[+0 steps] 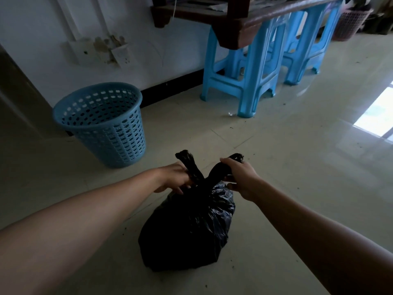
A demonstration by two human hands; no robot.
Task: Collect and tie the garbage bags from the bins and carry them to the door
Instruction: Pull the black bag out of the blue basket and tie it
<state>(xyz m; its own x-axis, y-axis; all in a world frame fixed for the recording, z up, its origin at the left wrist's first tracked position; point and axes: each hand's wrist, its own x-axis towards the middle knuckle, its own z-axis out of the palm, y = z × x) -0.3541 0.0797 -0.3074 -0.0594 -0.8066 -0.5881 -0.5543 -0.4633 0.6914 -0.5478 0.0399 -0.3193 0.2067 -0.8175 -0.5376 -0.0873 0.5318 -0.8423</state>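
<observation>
A black garbage bag (187, 228) is seen standing on the pale tiled floor (297, 171) in the lower centre of the frame. Its neck is gathered into 2 twisted tails that rise in a V. The left tail (188, 163) is gripped by the left hand (173, 177), with the fingers curled round it just above the bag's bulging body. The right tail (220, 169) is gripped the same way by the right hand (241, 177), and its tip pokes out past the knuckles. The 2 hands are held slightly apart, 1 on each side of the neck, with both bare forearms reaching in from the bottom corners. Whether a knot has been drawn where the tails meet cannot be told.

A blue perforated bin (102, 126) is seen upright on the floor at centre left, near the bag but not touching it, close to a white wall (32, 28) with a dark skirting board. A wall socket (122, 55) is mounted at upper left, beside stained, peeling paint. Blue plastic stools (251, 77) are lined up in the upper centre beneath a dark wooden desk (265, 15). A pinkish mesh basket (350, 23) is seen in the upper right corner. Window light is reflected on the tiles at the right edge.
</observation>
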